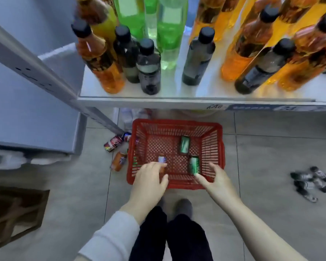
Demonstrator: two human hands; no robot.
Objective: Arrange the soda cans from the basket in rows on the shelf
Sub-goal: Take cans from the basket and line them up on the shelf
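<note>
While the person stands bent over a red basket [214, 146] on the tiled floor [262, 157], both hands reach down into it. The left hand [149, 179], coming out of a pale sleeve [111, 236], is over an orange can [161, 160] near the basket's front left corner. Its fingers [156, 166] and thumb curl round the can's body, grasping it, and the can's white-and-blue label shows just beyond the fingertips. The right hand [217, 178], on a bare arm, is released. Its fingers are spread and nearly straight above the basket's front right corner, and its thumb tip touches the closer end of the near green can [193, 164], which lies flat on the basket's bottom. The far green can [184, 145] also lies flat, toward the back of the basket and a little apart from the near one.

Outside the basket, just beside its left wall, three loose cans [113, 143] lie on their sides on the floor: one red, one blue and red, one orange. Well off to the right lies a cluster of small dark containers [309, 182], too blurred to identify. Above the basket, the white shelf [158, 101] carries upright bottles [149, 68] in orange, green and dark tones, standing close together. Dark trousers and grey shoes show below the hands.
</note>
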